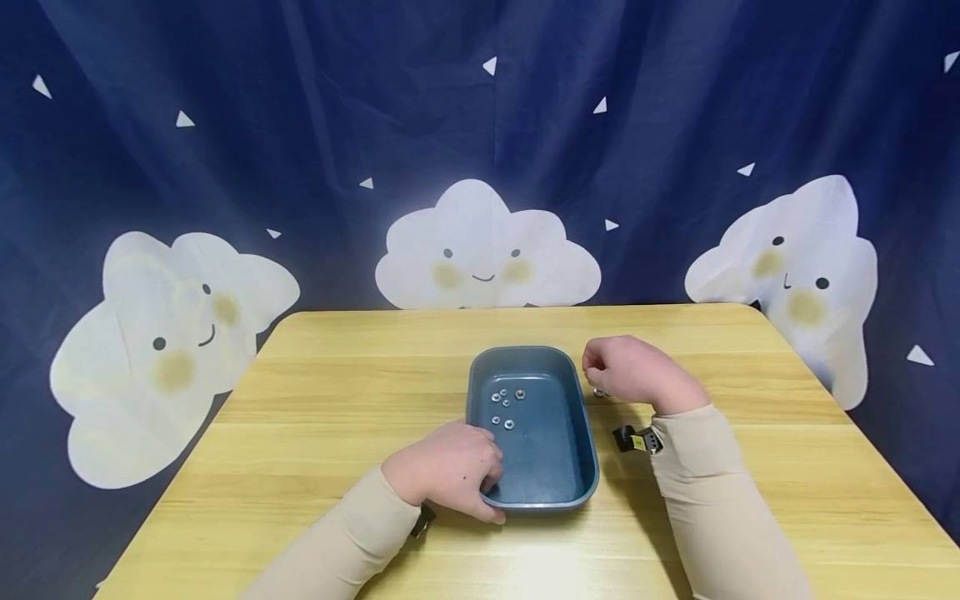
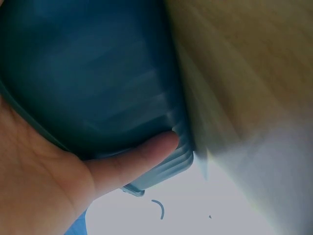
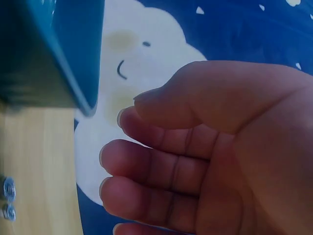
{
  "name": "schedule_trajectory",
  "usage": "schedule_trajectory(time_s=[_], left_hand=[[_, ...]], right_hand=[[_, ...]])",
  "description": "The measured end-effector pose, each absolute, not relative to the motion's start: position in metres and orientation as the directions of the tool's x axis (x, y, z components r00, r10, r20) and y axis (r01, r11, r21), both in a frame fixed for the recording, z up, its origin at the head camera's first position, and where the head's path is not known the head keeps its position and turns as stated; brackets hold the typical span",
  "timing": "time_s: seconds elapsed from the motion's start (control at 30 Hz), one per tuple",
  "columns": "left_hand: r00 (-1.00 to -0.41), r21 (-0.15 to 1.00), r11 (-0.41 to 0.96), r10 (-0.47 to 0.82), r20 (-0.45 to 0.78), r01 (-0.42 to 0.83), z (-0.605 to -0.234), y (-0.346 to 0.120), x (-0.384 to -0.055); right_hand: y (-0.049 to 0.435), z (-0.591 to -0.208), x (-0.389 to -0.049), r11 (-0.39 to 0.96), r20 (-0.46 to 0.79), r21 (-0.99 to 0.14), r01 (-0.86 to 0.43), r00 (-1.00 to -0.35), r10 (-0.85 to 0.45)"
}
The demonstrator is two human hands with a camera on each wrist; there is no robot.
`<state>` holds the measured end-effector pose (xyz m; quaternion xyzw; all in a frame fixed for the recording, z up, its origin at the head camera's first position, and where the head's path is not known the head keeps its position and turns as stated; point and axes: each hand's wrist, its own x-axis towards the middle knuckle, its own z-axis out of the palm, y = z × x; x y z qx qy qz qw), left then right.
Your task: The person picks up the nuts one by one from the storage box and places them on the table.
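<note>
A deep blue-grey plastic bin [image 1: 543, 467] stands on the table, with several small silver nuts [image 1: 509, 425] scattered over its floor toward the far left. My left hand [image 1: 450, 468] grips the bin's near left corner, fingers over the rim inside and thumb along the outer wall, as the left wrist view also shows. Just right of the bin, my right hand [image 1: 633, 371] hovers over the table with loosely bent fingers. In the right wrist view nothing shows between its thumb [image 3: 166, 105] and fingers. Two nuts [image 3: 9, 189] lie on the table below it, partly hidden in the head view.
The light wooden table [image 1: 337, 400] reaches back to a dark blue curtain [image 1: 315, 100] printed with smiling white clouds. Black wrist cameras [image 1: 637, 439] are strapped under both sleeves. The bin's raised wall stands between the right hand and the nuts inside.
</note>
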<state>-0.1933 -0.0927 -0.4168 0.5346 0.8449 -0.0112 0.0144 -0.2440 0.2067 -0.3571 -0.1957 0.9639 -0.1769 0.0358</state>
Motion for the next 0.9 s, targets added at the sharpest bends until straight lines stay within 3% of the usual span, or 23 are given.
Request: schedule_trajectory(time_s=[0.9], left_hand=[[-0.424, 0.018, 0.424, 0.905, -0.024, 0.905, -0.418, -0.091, -0.194]], right_hand=[[0.145, -0.355, -0.226, 0.797, 0.073, -0.308, -0.519, -0.849, -0.524]])
